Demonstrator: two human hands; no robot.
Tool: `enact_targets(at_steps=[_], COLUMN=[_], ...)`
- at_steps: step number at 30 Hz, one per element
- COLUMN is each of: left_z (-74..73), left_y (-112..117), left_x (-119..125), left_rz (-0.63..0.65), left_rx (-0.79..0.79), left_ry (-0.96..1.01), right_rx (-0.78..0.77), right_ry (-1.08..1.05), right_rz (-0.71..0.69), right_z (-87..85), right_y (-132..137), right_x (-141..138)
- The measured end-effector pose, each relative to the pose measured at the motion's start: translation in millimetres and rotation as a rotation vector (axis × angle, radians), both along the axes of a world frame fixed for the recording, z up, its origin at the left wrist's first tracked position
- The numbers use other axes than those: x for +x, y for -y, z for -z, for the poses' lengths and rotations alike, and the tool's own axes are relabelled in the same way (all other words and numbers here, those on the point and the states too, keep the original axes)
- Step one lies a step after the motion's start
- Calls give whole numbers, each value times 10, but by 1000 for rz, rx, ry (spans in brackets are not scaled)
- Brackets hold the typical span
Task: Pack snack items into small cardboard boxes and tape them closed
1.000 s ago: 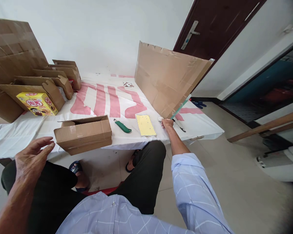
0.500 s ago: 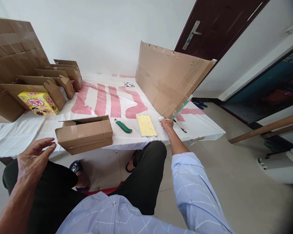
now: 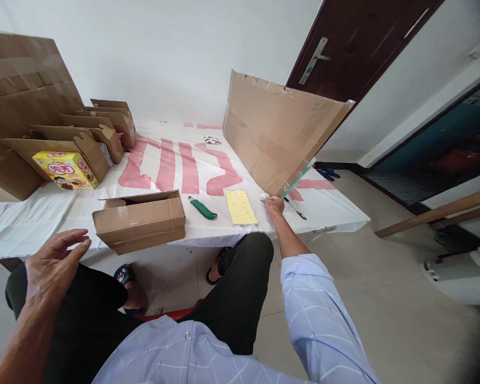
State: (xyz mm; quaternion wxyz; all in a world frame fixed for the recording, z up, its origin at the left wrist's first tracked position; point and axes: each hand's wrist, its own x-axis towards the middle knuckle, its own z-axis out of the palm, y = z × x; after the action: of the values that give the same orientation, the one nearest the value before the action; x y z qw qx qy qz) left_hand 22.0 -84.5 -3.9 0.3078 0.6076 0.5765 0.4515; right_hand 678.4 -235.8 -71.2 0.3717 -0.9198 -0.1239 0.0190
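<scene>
My left hand (image 3: 54, 264) hovers over my thigh at the table's front edge, fingers stretched out and holding nothing. Just right of it is a narrow brown cardboard box (image 3: 140, 224) with its top open. My right hand (image 3: 276, 206) is closed around a small white rounded object (image 3: 264, 197), whose kind I cannot make out. It is at the bottom corner of a large upright cardboard sheet (image 3: 276, 128). Left of that hand a yellow card (image 3: 241, 207) lies flat, then a green utility knife (image 3: 203, 208). A thin dark tool (image 3: 296, 208) lies to its right.
A yellow snack box (image 3: 66, 170) stands at left before several open cardboard cartons (image 3: 98, 130). Behind them rises a tall cardboard panel (image 3: 28, 80). A small patterned packet (image 3: 212, 140) lies toward the wall. The white tablecloth (image 3: 164, 213) hangs over the front edge.
Both hands keep nearly the same place and pose. The whole view has shifted very slightly; no object has visibly been moved.
</scene>
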Motion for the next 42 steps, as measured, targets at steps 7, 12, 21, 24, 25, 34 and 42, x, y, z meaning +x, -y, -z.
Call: enact_targets(at_steps=[7, 12, 21, 24, 25, 34, 42], left_z=[19, 57, 104, 90, 77, -11, -96], left_y=[17, 20, 16, 41, 56, 208, 368], left_x=[-36, -42, -60, -60, -55, -5, 10], left_rz=[-7, 4, 28, 15, 7, 27, 114], left_rx=[5, 26, 3, 5, 4, -17, 118], left_ry=[14, -10, 0, 17, 24, 80, 79], right_rx=[-29, -44, -49, -26, -17, 97, 264], right_ry=[-26, -48, -50, -36, -33, -33, -123], right_rz=[84, 120, 190, 186, 181, 76, -52], right_z=[-23, -69, -112, -114, -113, -62, -219], right_y=[-18, -40, -136, -127, -115, 22, 79], right_x=[-25, -49, -128, -152, -158, -255, -436])
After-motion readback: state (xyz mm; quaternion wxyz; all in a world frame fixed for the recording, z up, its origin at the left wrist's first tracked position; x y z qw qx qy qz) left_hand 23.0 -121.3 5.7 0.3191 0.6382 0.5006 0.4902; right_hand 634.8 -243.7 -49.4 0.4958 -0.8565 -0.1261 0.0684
